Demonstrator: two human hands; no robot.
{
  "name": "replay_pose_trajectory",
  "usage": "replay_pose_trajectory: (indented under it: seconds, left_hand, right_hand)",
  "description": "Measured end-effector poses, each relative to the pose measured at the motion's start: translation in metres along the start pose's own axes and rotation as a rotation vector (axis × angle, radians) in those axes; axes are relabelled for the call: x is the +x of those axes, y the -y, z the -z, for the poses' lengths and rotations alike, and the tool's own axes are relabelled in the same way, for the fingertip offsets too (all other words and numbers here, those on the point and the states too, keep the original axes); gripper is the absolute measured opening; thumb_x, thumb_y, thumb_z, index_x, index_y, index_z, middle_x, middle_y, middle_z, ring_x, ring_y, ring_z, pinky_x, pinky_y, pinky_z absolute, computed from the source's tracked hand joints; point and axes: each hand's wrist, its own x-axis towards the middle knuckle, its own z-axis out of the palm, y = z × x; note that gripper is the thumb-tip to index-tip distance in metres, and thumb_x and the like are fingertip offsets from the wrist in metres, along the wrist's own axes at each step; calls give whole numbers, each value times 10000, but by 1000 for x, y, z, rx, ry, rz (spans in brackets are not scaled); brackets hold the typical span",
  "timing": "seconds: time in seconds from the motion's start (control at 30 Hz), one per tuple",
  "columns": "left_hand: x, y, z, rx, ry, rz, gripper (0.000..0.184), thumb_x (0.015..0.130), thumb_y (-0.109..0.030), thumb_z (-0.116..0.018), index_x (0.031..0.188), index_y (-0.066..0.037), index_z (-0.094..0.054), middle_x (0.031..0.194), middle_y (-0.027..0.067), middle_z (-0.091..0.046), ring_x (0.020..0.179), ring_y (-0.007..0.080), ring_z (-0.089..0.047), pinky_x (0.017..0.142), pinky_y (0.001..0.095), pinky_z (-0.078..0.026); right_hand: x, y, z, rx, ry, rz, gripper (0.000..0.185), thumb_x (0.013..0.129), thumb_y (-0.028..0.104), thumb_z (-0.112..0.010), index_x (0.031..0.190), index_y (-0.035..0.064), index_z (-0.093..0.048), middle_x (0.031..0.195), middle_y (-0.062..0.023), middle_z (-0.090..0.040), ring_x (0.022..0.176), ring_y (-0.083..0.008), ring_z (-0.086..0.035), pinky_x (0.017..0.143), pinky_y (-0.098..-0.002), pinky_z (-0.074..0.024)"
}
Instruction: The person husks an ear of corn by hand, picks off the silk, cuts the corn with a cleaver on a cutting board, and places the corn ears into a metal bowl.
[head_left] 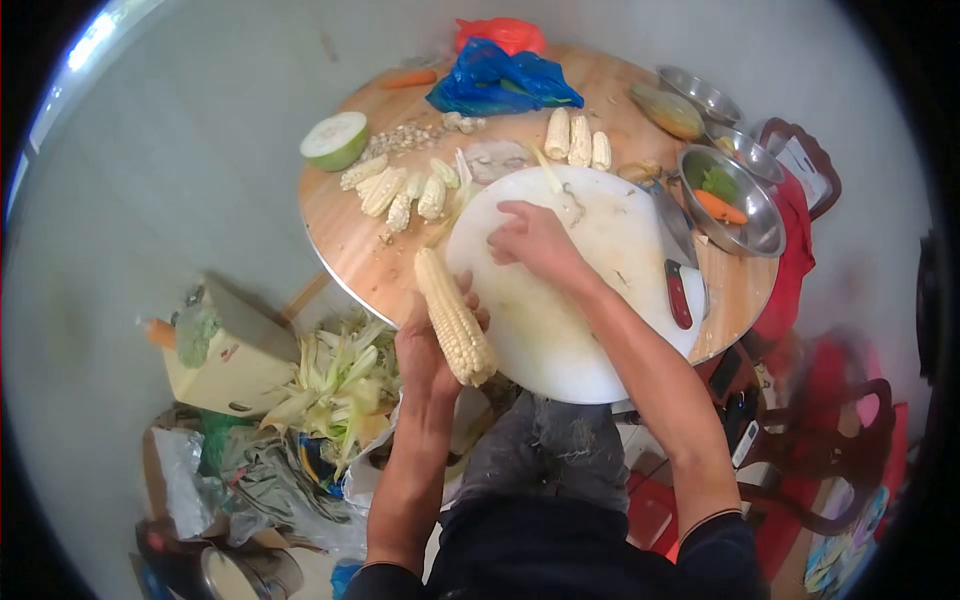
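Note:
A husked ear of corn (455, 318) with pale kernels is in my left hand (425, 345), which is wrapped around it at the left edge of the round white cutting board (560, 330). Over the board, my right hand (535, 240) has its fingers curled in; whether anything small is between them I cannot make out. A knife (679, 290) with a red-brown handle lies on the board's right side. Short pieces of corn (395, 192) sit in a group left of the board, and several more corn pieces (580, 140) lie behind it.
The round wooden table (340, 225) also bears a cut green melon (335, 140), a blue plastic bag (500, 80) and a metal bowl (765, 225) holding a carrot (720, 207). Corn husks (340, 375) are heaped below left, beside a cardboard box (235, 350). A chair (850, 430) stands right.

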Motion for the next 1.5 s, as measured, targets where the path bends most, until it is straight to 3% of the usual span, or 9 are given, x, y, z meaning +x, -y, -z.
replay_pose_trajectory:
  seconds: [0.27,0.57,0.73,0.83,0.93,1.03,1.17,1.2,1.5]
  left_hand:
    - [-4,-8,4,5,20,-40,502,1093,-365,-404,1407,26,-428,1282,190,-564,939,257,-588,842,419,-518]
    - [-31,-36,-67,312,86,-113,526,1089,-396,-385,1388,32,-454,1147,169,-590,886,248,-582,763,380,-520]
    - [-42,-46,-96,316,114,-283,547,1096,-343,-386,1468,58,-386,1185,192,-573,890,234,-570,751,365,-539]
    - [-45,-47,-84,486,110,-251,540,1093,-338,-393,1453,63,-416,1163,193,-597,904,251,-592,760,374,-553]
    - [-46,-33,-73,515,-26,-202,481,1079,-327,-392,1335,56,-532,1100,179,-654,890,268,-639,762,381,-551]
    - [-46,-8,-77,569,-92,-164,454,1073,-316,-376,1293,39,-555,1075,170,-655,838,253,-630,747,362,-538]
    - [-39,18,-70,641,-79,-2,451,1075,-341,-349,1230,23,-566,1024,155,-645,797,232,-612,723,341,-522]
    - [-37,21,-62,712,-6,40,451,1069,-377,-378,1262,-1,-536,991,149,-638,795,229,-623,720,342,-528]
    - [-30,54,-43,872,207,97,536,1031,-364,-537,1432,-25,-432,1121,150,-641,900,216,-652,796,337,-543]
  right_hand:
    - [-56,-12,2,-1025,-80,243,337,874,264,-718,1062,-8,-655,984,-224,-639,1000,-379,-635,803,-450,-538]
    - [-103,-35,-93,-784,204,421,171,893,50,-557,1015,-49,-625,911,-237,-655,796,-398,-651,732,-474,-544]
    - [-45,-74,-171,561,504,470,316,948,182,-677,1239,75,-615,1255,-147,-609,1137,-288,-613,978,-367,-498]
    - [-53,-107,-170,-198,354,765,321,925,182,-697,1211,52,-632,1337,-149,-575,1201,-306,-594,1001,-400,-491]
    - [-95,22,-96,-641,374,52,243,822,52,-690,1065,46,-684,1073,-214,-697,1043,-329,-690,883,-430,-544]
    - [-99,1,-35,-584,-40,335,177,846,14,-625,1022,18,-646,936,-174,-716,817,-352,-712,742,-434,-561]
    - [-113,35,9,-339,-37,126,357,1053,348,-539,1080,-7,-569,845,-165,-675,700,-314,-669,651,-401,-528]
    - [-112,33,11,-476,-86,342,464,1047,472,-523,1044,8,-529,797,-154,-645,643,-293,-635,601,-377,-499]
    - [-140,54,38,-673,-270,324,399,965,422,-630,897,38,-551,737,-162,-626,702,-407,-639,623,-465,-495]
